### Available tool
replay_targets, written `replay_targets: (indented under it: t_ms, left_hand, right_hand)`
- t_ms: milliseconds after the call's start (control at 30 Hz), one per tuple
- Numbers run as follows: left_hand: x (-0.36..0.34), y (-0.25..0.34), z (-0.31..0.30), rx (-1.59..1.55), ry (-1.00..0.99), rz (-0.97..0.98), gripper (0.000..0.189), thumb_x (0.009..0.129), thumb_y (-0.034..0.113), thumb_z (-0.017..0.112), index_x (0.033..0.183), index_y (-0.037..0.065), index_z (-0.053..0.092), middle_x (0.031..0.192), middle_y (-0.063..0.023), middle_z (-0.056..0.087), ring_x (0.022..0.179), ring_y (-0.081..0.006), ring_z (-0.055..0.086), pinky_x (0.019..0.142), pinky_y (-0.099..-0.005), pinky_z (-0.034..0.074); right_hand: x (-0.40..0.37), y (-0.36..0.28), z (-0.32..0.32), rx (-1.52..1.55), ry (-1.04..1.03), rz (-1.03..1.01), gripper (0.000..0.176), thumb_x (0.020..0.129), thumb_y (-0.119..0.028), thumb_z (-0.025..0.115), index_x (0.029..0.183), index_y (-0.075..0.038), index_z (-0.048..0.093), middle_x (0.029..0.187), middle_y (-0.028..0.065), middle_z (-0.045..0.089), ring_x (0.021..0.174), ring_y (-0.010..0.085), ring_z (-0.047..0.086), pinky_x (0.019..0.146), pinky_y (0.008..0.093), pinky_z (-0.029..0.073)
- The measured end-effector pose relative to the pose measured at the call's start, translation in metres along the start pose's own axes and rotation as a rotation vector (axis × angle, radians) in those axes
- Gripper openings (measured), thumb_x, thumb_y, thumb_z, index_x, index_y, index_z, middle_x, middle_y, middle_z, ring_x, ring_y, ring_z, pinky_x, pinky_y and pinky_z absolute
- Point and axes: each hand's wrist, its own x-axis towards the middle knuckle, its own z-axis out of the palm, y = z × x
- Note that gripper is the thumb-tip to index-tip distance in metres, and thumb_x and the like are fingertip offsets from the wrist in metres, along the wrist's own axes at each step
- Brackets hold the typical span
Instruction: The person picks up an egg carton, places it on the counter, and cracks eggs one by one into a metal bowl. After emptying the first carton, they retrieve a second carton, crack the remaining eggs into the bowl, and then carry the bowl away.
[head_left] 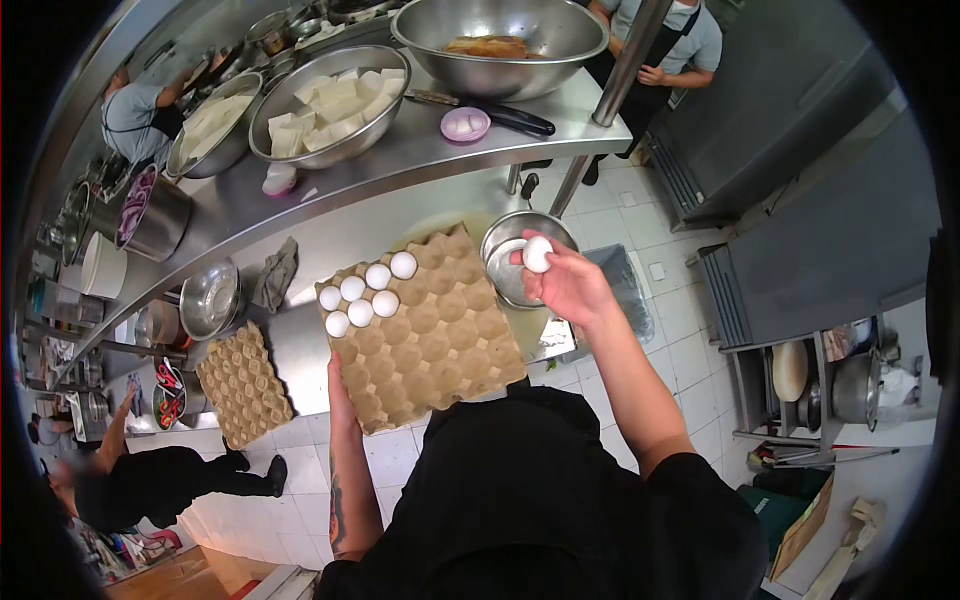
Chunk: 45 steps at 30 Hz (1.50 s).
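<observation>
A white egg (537, 254) is pinched in the fingers of my right hand (572, 281), above a steel pan (500, 276) with a dark handle. My left hand (343, 398) grips the left edge of a cardboard egg tray (450, 345); its fingers are partly hidden by the tray. Several white eggs (360, 313) sit in the tray's far-left corner, and its other cups hold none. I cannot make out what lies inside the pan, as my right hand covers part of it.
A second egg tray (243, 385) and a grey cloth (275, 274) lie left. The shelf (370, 178) above bears a bowl of white blocks (335, 108), a large steel bowl (500, 72) and a knife (510, 119). People stand at left and beyond the shelf.
</observation>
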Motion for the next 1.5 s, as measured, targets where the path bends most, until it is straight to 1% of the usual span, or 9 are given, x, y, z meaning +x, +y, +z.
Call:
replay_targets:
  t_ms: [33, 167, 267, 333, 433, 567, 733, 1100, 1500]
  left_hand:
    - [0.0, 0.0, 0.001, -0.002, 0.002, 0.0, 0.069, 0.104, 0.055, 0.045, 0.151, 0.005, 0.043, 0.146, -0.0137, 0.055, 0.128, -0.0295, 0.058, 0.107, -0.0419, 0.047]
    - [-0.003, 0.002, 0.005, -0.012, -0.01, 0.011, 0.069, 0.104, 0.055, 0.045, 0.151, 0.005, 0.043, 0.146, -0.0133, 0.055, 0.129, -0.0293, 0.057, 0.107, -0.0418, 0.046]
    - [-0.007, 0.007, 0.012, 0.01, 0.007, 0.012, 0.07, 0.103, 0.056, 0.046, 0.151, 0.005, 0.042, 0.147, -0.0132, 0.054, 0.13, -0.0293, 0.056, 0.108, -0.0416, 0.046]
    - [-0.006, 0.006, 0.01, 0.017, 0.018, 0.013, 0.071, 0.103, 0.057, 0.046, 0.152, 0.005, 0.042, 0.147, -0.0133, 0.054, 0.13, -0.0293, 0.056, 0.109, -0.0414, 0.045]
    - [-0.001, 0.001, 0.002, 0.019, 0.016, 0.034, 0.073, 0.102, 0.058, 0.046, 0.152, 0.005, 0.041, 0.148, -0.0135, 0.053, 0.131, -0.0288, 0.055, 0.109, -0.0411, 0.045]
    - [0.0, -0.001, -0.001, -0.019, -0.021, 0.004, 0.074, 0.103, 0.058, 0.045, 0.153, 0.004, 0.04, 0.148, -0.0137, 0.052, 0.132, -0.0285, 0.054, 0.11, -0.0407, 0.044]
    - [-0.003, 0.003, 0.005, 0.031, 0.007, 0.001, 0.073, 0.103, 0.057, 0.044, 0.152, 0.003, 0.041, 0.147, -0.0139, 0.054, 0.132, -0.0284, 0.054, 0.11, -0.0401, 0.043]
    - [-0.006, 0.004, 0.007, -0.016, 0.013, -0.016, 0.069, 0.103, 0.055, 0.046, 0.151, 0.006, 0.044, 0.147, -0.0116, 0.055, 0.13, -0.0282, 0.056, 0.109, -0.041, 0.045]
    - [-0.004, 0.002, 0.006, 0.013, 0.014, 0.022, 0.071, 0.103, 0.056, 0.045, 0.152, 0.005, 0.042, 0.146, -0.0126, 0.054, 0.13, -0.0282, 0.056, 0.109, -0.0399, 0.045]
  right_hand:
    - [-0.001, -0.002, 0.0, -0.003, -0.01, 0.001, 0.043, 0.104, -0.019, 0.056, 0.143, -0.004, 0.049, 0.126, 0.021, 0.061, 0.081, 0.0207, 0.06, 0.073, 0.0316, 0.051]
    - [-0.001, -0.008, 0.004, -0.19, 0.15, 0.0, 0.036, 0.105, -0.022, 0.056, 0.137, -0.006, 0.052, 0.114, 0.0122, 0.061, 0.074, 0.016, 0.052, 0.066, 0.0279, 0.044]
    - [0.005, -0.008, -0.001, -0.668, 0.312, -0.008, 0.031, 0.106, -0.026, 0.056, 0.13, -0.007, 0.053, 0.107, 0.0063, 0.061, 0.075, 0.0138, 0.051, 0.066, 0.027, 0.044]
    - [0.011, -0.008, -0.013, -1.222, 0.337, -0.134, 0.031, 0.104, -0.027, 0.061, 0.127, -0.007, 0.052, 0.096, 0.0026, 0.06, 0.073, 0.013, 0.053, 0.067, 0.0302, 0.046]
    - [0.014, -0.013, -0.018, -1.436, 0.293, -0.21, 0.032, 0.102, -0.025, 0.063, 0.125, -0.006, 0.051, 0.095, 0.0067, 0.061, 0.076, 0.0167, 0.057, 0.069, 0.0318, 0.048]
    - [0.015, -0.021, -0.009, -1.578, 0.279, -0.194, 0.031, 0.102, -0.024, 0.062, 0.126, -0.008, 0.05, 0.094, 0.0088, 0.062, 0.078, 0.0199, 0.058, 0.072, 0.0325, 0.048]
    - [0.016, -0.024, -0.008, -1.824, 0.24, -0.254, 0.032, 0.099, -0.022, 0.065, 0.122, -0.005, 0.05, 0.101, 0.0218, 0.065, 0.091, 0.0431, 0.065, 0.078, 0.0463, 0.051]
    - [0.015, -0.021, 0.013, -2.096, 0.269, -0.181, 0.037, 0.098, -0.033, 0.064, 0.124, -0.01, 0.052, 0.116, 0.017, 0.063, 0.097, 0.0429, 0.065, 0.08, 0.05, 0.054]
    - [0.011, -0.026, 0.027, -2.398, 0.306, -0.213, 0.037, 0.097, -0.048, 0.061, 0.124, -0.023, 0.058, 0.101, 0.0173, 0.058, 0.075, 0.0387, 0.067, 0.069, 0.0486, 0.053]
